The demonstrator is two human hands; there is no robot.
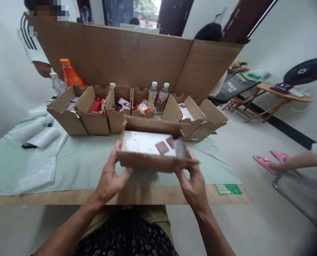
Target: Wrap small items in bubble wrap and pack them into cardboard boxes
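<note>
An open cardboard box [155, 161] is held above the front of the table, its mouth turned toward me. My left hand [111, 177] grips its left end, with the thumb on the near side. On the right end, my right hand [191, 181] is closed around the lower corner. Inside lies a white packet [142, 142] with brown squares printed at its right; a greyish, blurred part shows beside it. Behind the held box stand several similar cardboard bins in a row, among them one with red packets [96, 106] and one with a wrapped snack [143, 106].
Two clear bottles [162, 97] stand among the bins, and an orange bottle [71, 75] is behind them at left. A tall cardboard panel [137, 53] closes off the back. Bubble wrap [41, 153] lies at left, a green card [228, 189] at the front right edge. People are nearby.
</note>
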